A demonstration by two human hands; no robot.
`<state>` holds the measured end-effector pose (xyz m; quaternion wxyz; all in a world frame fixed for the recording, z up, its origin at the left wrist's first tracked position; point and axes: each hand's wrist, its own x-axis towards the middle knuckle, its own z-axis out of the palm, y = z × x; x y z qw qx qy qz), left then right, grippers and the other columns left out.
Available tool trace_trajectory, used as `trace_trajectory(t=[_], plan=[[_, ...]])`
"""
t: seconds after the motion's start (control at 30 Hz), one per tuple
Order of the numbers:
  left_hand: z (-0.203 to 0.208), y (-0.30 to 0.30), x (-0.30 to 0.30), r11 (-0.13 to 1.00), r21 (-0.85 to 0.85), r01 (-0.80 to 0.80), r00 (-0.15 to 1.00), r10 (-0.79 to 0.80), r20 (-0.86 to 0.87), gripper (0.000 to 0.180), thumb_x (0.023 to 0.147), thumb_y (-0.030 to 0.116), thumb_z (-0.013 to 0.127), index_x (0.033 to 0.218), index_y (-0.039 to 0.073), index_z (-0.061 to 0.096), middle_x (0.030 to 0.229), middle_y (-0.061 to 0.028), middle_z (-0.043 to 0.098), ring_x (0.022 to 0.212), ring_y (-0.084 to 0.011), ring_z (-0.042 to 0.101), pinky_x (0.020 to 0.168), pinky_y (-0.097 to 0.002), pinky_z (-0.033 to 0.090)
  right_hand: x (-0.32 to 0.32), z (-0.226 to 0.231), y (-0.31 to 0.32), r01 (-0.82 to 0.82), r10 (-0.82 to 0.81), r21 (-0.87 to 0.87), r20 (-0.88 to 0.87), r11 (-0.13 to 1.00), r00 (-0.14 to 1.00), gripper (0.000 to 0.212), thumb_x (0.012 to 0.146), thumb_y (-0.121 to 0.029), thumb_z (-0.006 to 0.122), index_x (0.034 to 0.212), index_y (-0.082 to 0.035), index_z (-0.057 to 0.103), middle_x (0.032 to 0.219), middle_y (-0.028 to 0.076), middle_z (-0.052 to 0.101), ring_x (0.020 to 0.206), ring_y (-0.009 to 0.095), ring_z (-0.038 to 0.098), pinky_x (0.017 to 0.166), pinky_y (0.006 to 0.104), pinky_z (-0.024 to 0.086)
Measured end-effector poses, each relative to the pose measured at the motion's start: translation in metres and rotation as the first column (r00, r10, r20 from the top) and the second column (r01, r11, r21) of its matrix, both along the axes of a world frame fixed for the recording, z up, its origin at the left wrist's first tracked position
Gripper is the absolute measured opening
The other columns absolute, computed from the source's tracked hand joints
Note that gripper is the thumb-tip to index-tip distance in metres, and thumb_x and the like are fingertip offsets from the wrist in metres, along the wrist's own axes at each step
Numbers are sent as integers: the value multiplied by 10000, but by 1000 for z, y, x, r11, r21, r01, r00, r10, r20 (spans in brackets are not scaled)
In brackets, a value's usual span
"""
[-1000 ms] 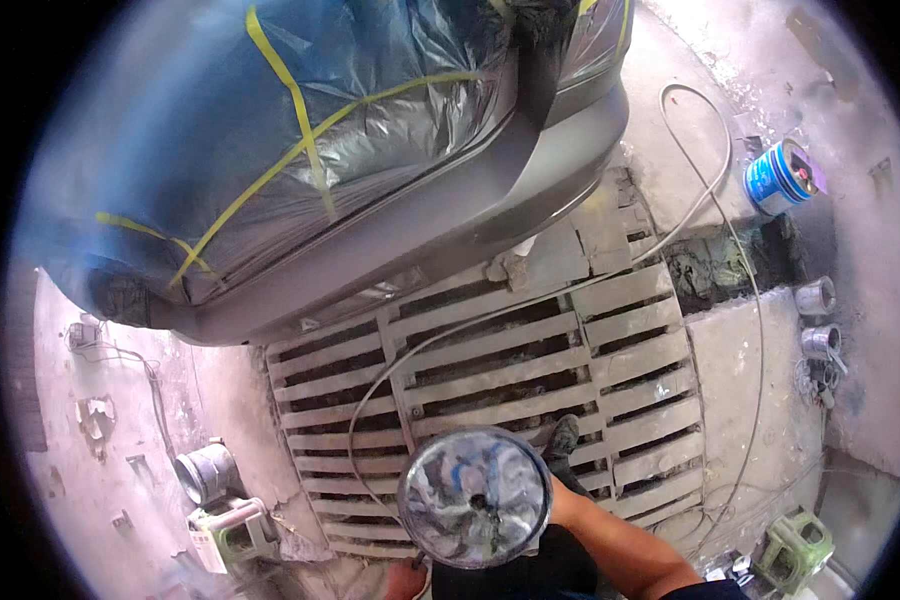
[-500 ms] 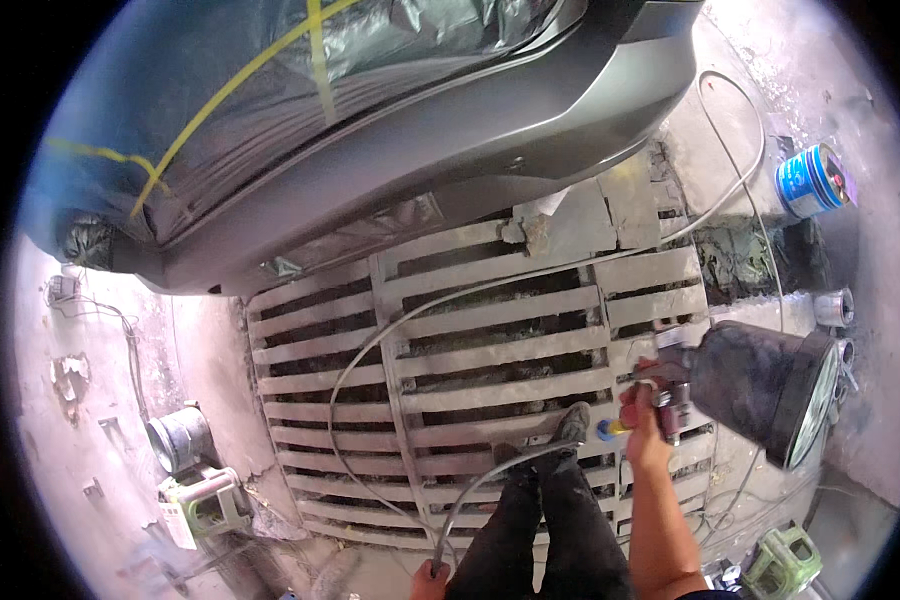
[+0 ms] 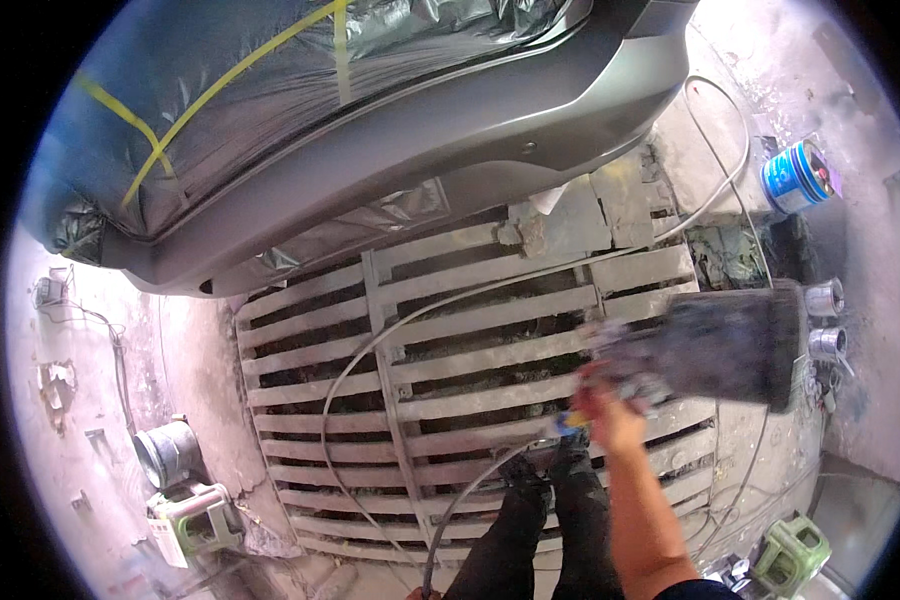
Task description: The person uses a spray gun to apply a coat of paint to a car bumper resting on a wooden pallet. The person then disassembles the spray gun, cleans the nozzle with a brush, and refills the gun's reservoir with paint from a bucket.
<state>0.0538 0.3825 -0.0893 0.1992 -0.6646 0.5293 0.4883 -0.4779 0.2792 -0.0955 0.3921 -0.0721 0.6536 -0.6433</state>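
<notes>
My right hand (image 3: 610,420) grips the handle of a paint spray gun (image 3: 625,385). Its large dark cup (image 3: 730,345) lies on its side, pointing right, and is blurred by motion. A grey air hose (image 3: 450,300) loops over the floor grate (image 3: 450,400) and runs down to the lower edge. There only a sliver of my left hand (image 3: 412,593) shows beside the hose, and its grip is hidden. My dark-trousered legs (image 3: 540,530) stand on the grate. Above is a grey car bumper (image 3: 490,140), and the body is masked with plastic sheet and yellow tape (image 3: 220,90).
A blue paint can (image 3: 795,175) stands on the concrete at the upper right. Two metal cups (image 3: 825,300) sit right of the spray cup. A metal bucket (image 3: 165,455) and a green-white device (image 3: 195,515) are at the lower left; another green device (image 3: 790,555) is at the lower right.
The spray gun has swung from low centre out to the right, and its cup has turned from facing up to lying sideways. The car has shifted up in view.
</notes>
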Motion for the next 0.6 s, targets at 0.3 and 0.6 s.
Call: trace_trajectory(t=[0.3,0.6], plan=[[-7,0,-28,994,-87,70,989,-58,137,227,853,227,520,934,41,623,850,-180,649,793,-335,611,716,-420,475,-51,3,69,584,-572,-113,123,804,811,293,936,-341,567,1123,-115,574,771,36,600,568,89,521,435,228,393],[12,18,-60,958,-193,210,974,-187,130,331,872,307,536,946,-5,616,922,-248,634,878,-403,599,759,-460,455,-47,-51,18,-199,237,-161,271,967,933,228,854,-257,677,975,-66,649,881,27,665,728,121,582,651,283,466]])
